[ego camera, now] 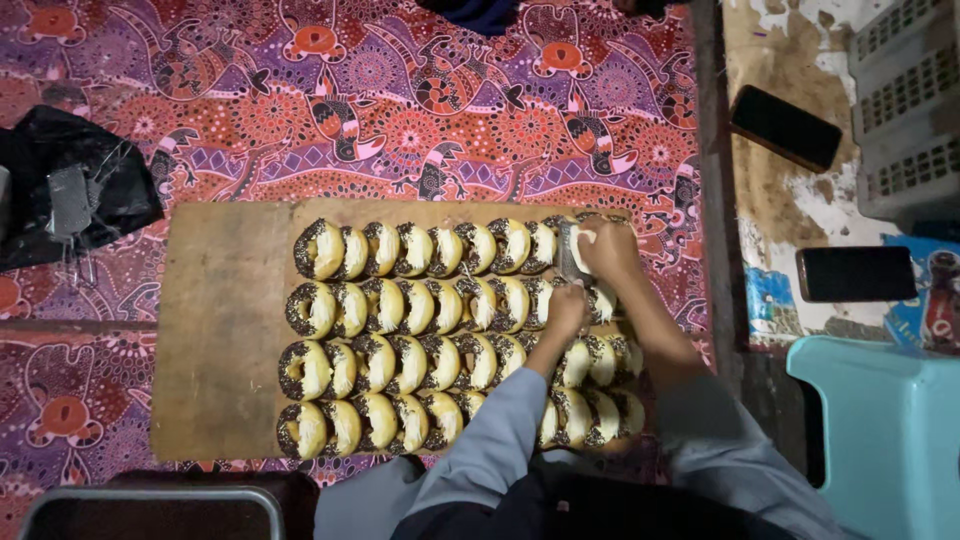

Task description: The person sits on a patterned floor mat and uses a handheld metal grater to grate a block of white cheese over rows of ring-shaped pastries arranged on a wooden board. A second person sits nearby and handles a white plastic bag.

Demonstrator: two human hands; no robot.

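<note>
Four rows of ring doughnuts [400, 335] with chocolate sprinkles and pale filling lie close together on a wooden board [220, 320]. Both hands work at the right end of the rows. My left hand [567, 308] is curled around the lower end of a small metal grater [568, 258] held over the doughnuts of the top two rows. Just beyond it, my right hand [608, 250] presses a white block [581, 237] against the grater's upper part. Grey sleeves cover both arms and hide some of the doughnuts at the lower right.
The board lies on a purple and orange patterned cloth [400, 110]. A black plastic bag [70, 180] with a metal tool on it sits at the left. At right are two dark phones [785, 125] [855, 273], a grey crate [905, 100] and a teal plastic stool [885, 430].
</note>
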